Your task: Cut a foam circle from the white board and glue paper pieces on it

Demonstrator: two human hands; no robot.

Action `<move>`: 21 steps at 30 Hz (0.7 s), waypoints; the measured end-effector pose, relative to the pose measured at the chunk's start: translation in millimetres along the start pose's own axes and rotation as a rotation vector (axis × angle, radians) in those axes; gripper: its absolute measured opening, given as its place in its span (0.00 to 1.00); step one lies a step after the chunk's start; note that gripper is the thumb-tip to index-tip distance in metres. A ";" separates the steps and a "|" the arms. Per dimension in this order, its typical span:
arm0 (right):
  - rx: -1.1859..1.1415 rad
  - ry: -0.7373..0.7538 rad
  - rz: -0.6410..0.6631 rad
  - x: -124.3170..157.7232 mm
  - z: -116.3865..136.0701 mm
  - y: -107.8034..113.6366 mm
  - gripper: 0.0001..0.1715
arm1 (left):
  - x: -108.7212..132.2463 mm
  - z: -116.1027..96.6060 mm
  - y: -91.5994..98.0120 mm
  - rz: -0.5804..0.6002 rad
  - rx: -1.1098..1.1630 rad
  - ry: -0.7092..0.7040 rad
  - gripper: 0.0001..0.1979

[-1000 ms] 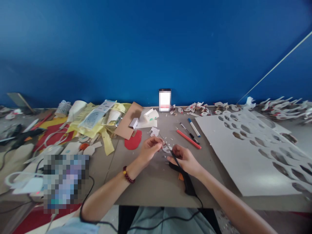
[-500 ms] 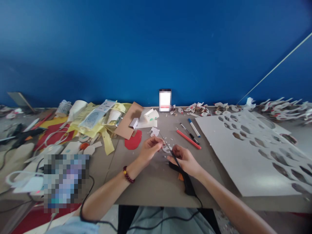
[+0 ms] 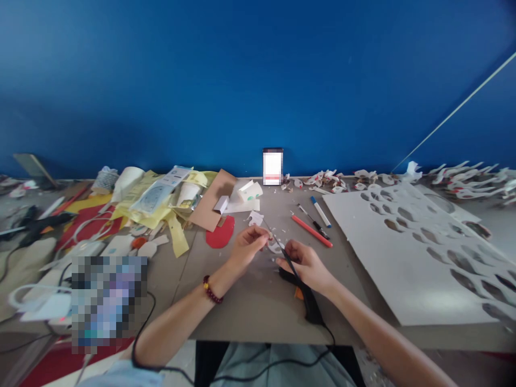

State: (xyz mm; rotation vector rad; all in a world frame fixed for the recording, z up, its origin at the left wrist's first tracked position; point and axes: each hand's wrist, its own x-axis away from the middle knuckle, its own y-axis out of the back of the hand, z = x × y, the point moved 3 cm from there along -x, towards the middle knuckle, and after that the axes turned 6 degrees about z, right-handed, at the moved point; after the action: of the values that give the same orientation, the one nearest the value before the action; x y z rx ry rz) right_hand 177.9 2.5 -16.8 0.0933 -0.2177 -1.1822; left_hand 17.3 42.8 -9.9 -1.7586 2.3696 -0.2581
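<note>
My left hand [image 3: 250, 243] is closed in a pinch at the middle of the table. What sits between its fingertips is too small to make out. My right hand [image 3: 305, 264] is closed around slim dark tweezers [image 3: 284, 251], whose thin tip points up and left past the left fingertips. Below the hands lies a white cut-out piece [image 3: 276, 246] among small white scraps. Under and beside the right hand rests a black glue gun [image 3: 311, 303] with an orange trigger, its cord running toward my lap. Just beyond the left fingers is a small white paper piece [image 3: 256, 217].
To the right, a large white sheet [image 3: 374, 258] is full of cut-out holes. A red pen [image 3: 312, 231] and two markers lie beside it. A lit phone [image 3: 273, 166] leans on the blue wall. On the left are a red disc [image 3: 220, 232], cardboard [image 3: 213, 199], yellow packaging and cables.
</note>
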 end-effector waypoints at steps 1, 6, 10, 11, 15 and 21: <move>-0.005 -0.001 0.001 0.1 0.2 -0.1 0.22 | 0.0 -0.1 0.0 -0.001 -0.002 0.001 0.12; 0.010 0.005 -0.004 0.3 0.7 0.5 0.23 | 0.7 -2.4 -0.7 -0.013 -0.016 -0.005 0.13; 0.006 0.003 0.008 0.1 0.3 0.1 0.23 | 0.7 -3.7 -0.9 -0.020 -0.024 -0.005 0.12; 0.008 0.002 0.010 0.1 0.3 -0.1 0.23 | 0.5 -3.5 -0.7 -0.020 -0.029 -0.003 0.12; 0.009 0.002 0.002 0.5 0.6 -0.2 0.23 | 0.0 -1.7 0.8 -0.024 -0.034 -0.008 0.12; 0.022 0.010 0.010 1.2 -1.6 0.2 0.22 | -0.1 -1.3 2.2 -0.063 -0.040 -0.007 0.11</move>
State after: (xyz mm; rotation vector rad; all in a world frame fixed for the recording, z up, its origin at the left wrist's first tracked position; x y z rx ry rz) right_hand 178.8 1.4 -18.2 0.1173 -0.2218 -1.1692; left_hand 15.0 43.5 -9.1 -1.8516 2.3332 -0.2142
